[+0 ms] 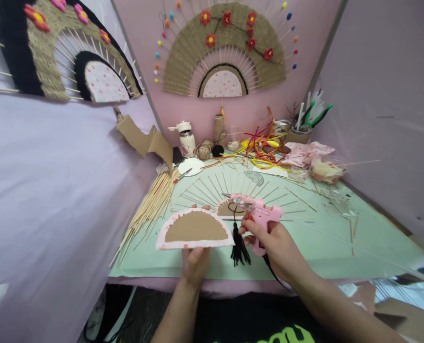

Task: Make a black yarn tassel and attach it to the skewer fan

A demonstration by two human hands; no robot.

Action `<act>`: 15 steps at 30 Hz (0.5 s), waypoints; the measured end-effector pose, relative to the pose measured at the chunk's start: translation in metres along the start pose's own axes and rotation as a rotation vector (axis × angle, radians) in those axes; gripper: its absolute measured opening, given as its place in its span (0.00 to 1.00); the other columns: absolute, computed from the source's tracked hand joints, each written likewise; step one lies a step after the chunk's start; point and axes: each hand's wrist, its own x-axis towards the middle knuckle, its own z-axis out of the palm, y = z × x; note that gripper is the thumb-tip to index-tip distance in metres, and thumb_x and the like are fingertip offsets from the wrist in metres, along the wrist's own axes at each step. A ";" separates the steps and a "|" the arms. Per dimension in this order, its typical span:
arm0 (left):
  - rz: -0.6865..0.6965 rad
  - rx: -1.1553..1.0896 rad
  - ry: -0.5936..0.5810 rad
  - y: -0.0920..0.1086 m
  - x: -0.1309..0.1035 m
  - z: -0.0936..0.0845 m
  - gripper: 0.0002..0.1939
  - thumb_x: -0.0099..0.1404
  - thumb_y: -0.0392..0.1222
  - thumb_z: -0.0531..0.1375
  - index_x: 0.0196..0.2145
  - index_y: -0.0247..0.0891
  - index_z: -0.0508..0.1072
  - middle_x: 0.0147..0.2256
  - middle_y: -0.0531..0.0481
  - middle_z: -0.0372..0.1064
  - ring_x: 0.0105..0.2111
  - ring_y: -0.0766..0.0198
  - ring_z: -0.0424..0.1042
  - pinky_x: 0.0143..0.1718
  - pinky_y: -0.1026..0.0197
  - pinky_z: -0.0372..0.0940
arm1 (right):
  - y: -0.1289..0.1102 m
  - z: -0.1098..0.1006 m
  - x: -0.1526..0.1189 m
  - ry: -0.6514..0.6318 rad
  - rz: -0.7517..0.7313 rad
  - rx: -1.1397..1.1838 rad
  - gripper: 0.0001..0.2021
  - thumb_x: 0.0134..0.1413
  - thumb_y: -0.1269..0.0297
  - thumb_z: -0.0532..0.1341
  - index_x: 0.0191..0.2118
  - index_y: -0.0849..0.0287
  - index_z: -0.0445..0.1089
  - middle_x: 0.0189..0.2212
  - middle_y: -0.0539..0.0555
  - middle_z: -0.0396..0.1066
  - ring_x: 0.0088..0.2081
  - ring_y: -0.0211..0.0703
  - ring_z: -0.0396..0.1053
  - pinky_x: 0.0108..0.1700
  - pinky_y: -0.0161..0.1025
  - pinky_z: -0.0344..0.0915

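Note:
My left hand (196, 261) holds up a half-round cardboard piece (196, 226), its thumb at the straight lower edge and fingertips showing above the curved one. White cloth with pink marks is folded round the piece's border. In my right hand (274, 238) is a pink glue gun (264, 213), its nozzle pointing left. A black tassel (239, 245) lies between the two hands. Behind them on the green table (326, 238), thin sticks (205, 190) fan out around a smaller half-round piece (229, 208), partly hidden by the gun.
Loose sticks (151, 205) pile at the left, beside a white disc (191, 166). At the back stand a bottle (186, 140), twine (204, 150), coloured strips (262, 145) and a tool pot (299, 135). Decorated fans (183, 62) hang on the walls.

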 end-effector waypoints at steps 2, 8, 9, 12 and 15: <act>-0.012 -0.032 -0.085 0.006 0.005 0.006 0.36 0.47 0.57 0.69 0.53 0.43 0.71 0.52 0.40 0.70 0.54 0.46 0.68 0.55 0.45 0.64 | -0.004 -0.006 -0.004 -0.006 -0.077 -0.041 0.18 0.53 0.48 0.63 0.38 0.59 0.71 0.31 0.53 0.70 0.26 0.36 0.64 0.27 0.35 0.61; -0.226 -0.034 -0.345 0.010 0.005 -0.001 0.37 0.48 0.56 0.69 0.54 0.41 0.70 0.47 0.40 0.74 0.52 0.43 0.70 0.56 0.41 0.61 | -0.018 -0.020 -0.028 -0.139 -0.155 -0.390 0.24 0.59 0.42 0.54 0.36 0.60 0.73 0.26 0.53 0.67 0.23 0.36 0.59 0.23 0.34 0.58; -0.243 -0.016 -0.378 0.008 0.004 -0.004 0.38 0.47 0.55 0.70 0.55 0.41 0.69 0.47 0.40 0.74 0.51 0.42 0.70 0.55 0.41 0.62 | -0.019 -0.020 -0.031 -0.182 -0.159 -0.449 0.23 0.59 0.43 0.53 0.37 0.60 0.74 0.25 0.53 0.67 0.23 0.37 0.58 0.23 0.34 0.58; -0.261 0.021 -0.461 0.005 0.002 -0.009 0.45 0.46 0.52 0.71 0.60 0.41 0.63 0.50 0.39 0.72 0.52 0.42 0.69 0.56 0.41 0.61 | -0.022 -0.019 -0.036 -0.246 -0.212 -0.579 0.23 0.61 0.45 0.52 0.37 0.58 0.75 0.20 0.51 0.64 0.21 0.38 0.56 0.22 0.35 0.57; -0.251 0.025 -0.533 0.006 0.003 -0.008 0.45 0.49 0.53 0.70 0.62 0.42 0.60 0.54 0.39 0.68 0.54 0.43 0.67 0.56 0.42 0.60 | -0.027 -0.014 -0.038 -0.255 -0.297 -0.662 0.22 0.61 0.46 0.51 0.36 0.57 0.76 0.18 0.51 0.63 0.21 0.40 0.58 0.23 0.35 0.60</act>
